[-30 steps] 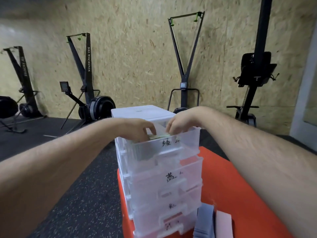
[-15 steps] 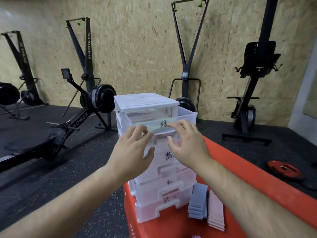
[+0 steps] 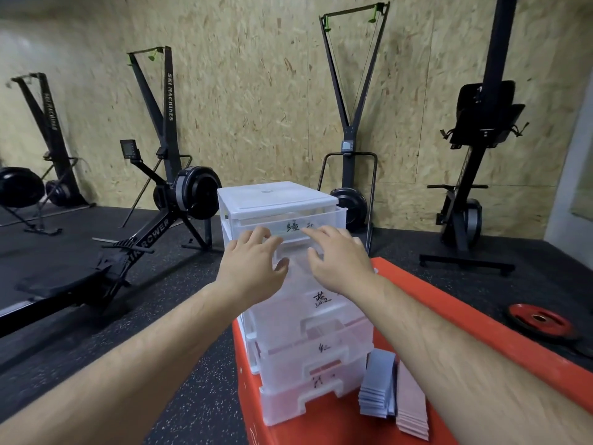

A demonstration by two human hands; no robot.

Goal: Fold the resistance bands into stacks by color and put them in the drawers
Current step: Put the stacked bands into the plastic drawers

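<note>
Push: left hand (image 3: pixel 253 268), right hand (image 3: pixel 337 261) now out of top drawer (image 3: pixel 324 216), pressing front shut, grip released | 5 o'clock: blue stack (image 3: pixel 378 390), pink stack (image 3: pixel 412 409) pending

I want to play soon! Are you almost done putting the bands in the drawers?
Partly. The bands in view are already folded into a grey stack and a pink stack on the red box. Right now the left hand and right hand press flat on the top drawer, which sticks out a little. Left: both stacks still need drawers. What the drawers hold is unclear.
</note>
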